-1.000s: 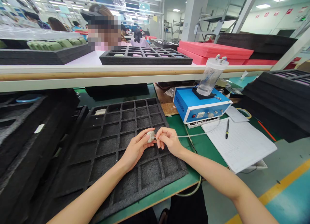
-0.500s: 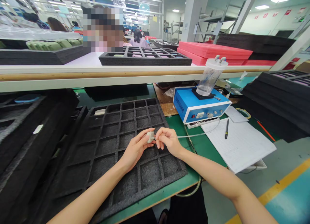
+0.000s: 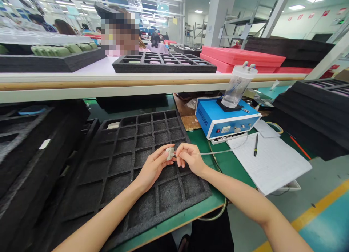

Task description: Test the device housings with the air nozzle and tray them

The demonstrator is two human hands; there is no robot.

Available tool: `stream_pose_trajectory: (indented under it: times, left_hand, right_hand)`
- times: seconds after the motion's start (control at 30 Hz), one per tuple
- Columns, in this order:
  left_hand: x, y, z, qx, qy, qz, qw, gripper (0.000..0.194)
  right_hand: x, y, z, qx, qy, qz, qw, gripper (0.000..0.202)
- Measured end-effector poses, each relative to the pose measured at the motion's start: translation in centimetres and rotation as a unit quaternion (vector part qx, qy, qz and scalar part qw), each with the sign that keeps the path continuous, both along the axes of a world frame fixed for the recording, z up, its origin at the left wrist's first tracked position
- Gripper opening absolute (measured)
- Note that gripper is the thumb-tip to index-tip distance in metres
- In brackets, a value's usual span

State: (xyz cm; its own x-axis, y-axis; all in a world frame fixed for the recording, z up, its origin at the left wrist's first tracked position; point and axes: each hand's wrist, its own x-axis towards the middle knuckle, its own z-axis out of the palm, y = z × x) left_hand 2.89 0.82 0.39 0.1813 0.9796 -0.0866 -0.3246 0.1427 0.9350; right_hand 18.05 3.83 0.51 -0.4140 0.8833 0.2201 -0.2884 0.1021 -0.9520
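Small block: a pale, off-white piece with rounded edges (image 3: pixel 170 154), held up above the right half of the black foam grid tray (image 3: pixel 170 195); fingers hide part of it, and its finer surface detail is too small to tell.
Thin tube: a clear, flexible line (image 3: pixel 218 152), running from the right hand past the tray's right edge and curving up to the front of the blue box.
Left hand: the left hand (image 3: pixel 152 170) is closed lightly, grasping the small block between thumb and fingers.
Right hand: the right hand (image 3: pixel 190 159) is pinched on the thin tube near its end, fingertips close by the block; whether the tube's tip touches the block, I cannot tell.
Black tray: square compartments; the far-left corner one holds a flat whitish piece (image 3: pixel 113 125).
Blue box: a blue metal machine with a white-edged front (image 3: pixel 226 117), beyond the tray to the right, bearing a clear plastic cylinder (image 3: pixel 236 88).
Shelf, beyond the tray: a shallow black foam tray (image 3: pixel 163 68) with pastel pieces in its compartments; farther left, a dark foam tray (image 3: pixel 35 64) with a row of green pieces (image 3: pixel 60 50).
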Motion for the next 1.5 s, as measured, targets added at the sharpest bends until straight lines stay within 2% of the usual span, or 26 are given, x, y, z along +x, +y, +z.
stream_pose_trajectory:
  times: [0.2,0.33,0.43,0.53,0.6,0.67,0.77,0.87,0.97,1.17,1.37,1.5]
  left_hand:
    - [-0.3,0.0,0.4,-0.039,-0.095,-0.003,0.995,0.039]
    - [-0.3,0.1,0.9,-0.076,-0.136,0.002,0.988,0.036]
    - [-0.7,0.5,1.5,-0.042,-0.041,0.062,0.996,0.038]
    - [-2.5,1.7,2.2,-0.014,0.103,0.161,0.981,0.027]
    - [-4.8,2.7,2.6,-0.024,0.178,0.223,0.958,0.019]
    - [-7.7,3.7,3.0,-0.034,0.268,0.297,0.916,0.019]
    - [-11.7,4.7,3.2,-0.043,0.400,0.405,0.821,0.033]
    - [-14.3,5.4,3.0,-0.067,0.494,0.460,0.735,0.036]
    - [-15.9,6.2,2.7,-0.088,0.553,0.446,0.698,0.033]
    - [-18.0,7.7,2.3,-0.092,0.628,0.348,0.691,0.036]
    - [-17.8,8.8,2.2,-0.113,0.654,0.276,0.696,0.029]
    - [-16.9,8.7,3.3,-0.121,0.668,0.251,0.690,0.029]
  right_hand:
    - [0.5,0.0,-0.4,0.026,0.057,-0.190,0.980,0.008]
    - [0.5,0.4,-0.9,0.011,0.058,-0.183,0.981,0.007]
    - [0.5,0.4,-1.0,-0.004,0.038,-0.168,0.985,0.007]
    - [0.4,0.4,-1.1,-0.019,0.031,-0.151,0.988,0.008]
    - [0.4,0.5,-1.2,-0.023,0.031,-0.138,0.990,0.008]
    - [0.4,0.5,-1.2,-0.023,0.029,-0.126,0.991,0.008]
    - [0.4,0.3,-1.2,-0.019,0.020,-0.109,0.994,0.007]
    - [0.3,0.1,-1.0,-0.014,0.006,-0.096,0.995,0.006]
    - [0.2,0.1,-0.9,-0.013,0.000,-0.093,0.996,0.006]
    - [0.2,0.1,-0.8,-0.018,-0.004,-0.074,0.997,0.006]
    - [0.1,0.1,-0.8,-0.025,-0.005,-0.067,0.997,0.006]
    - [0.0,0.1,-0.8,-0.028,-0.008,-0.064,0.998,0.007]
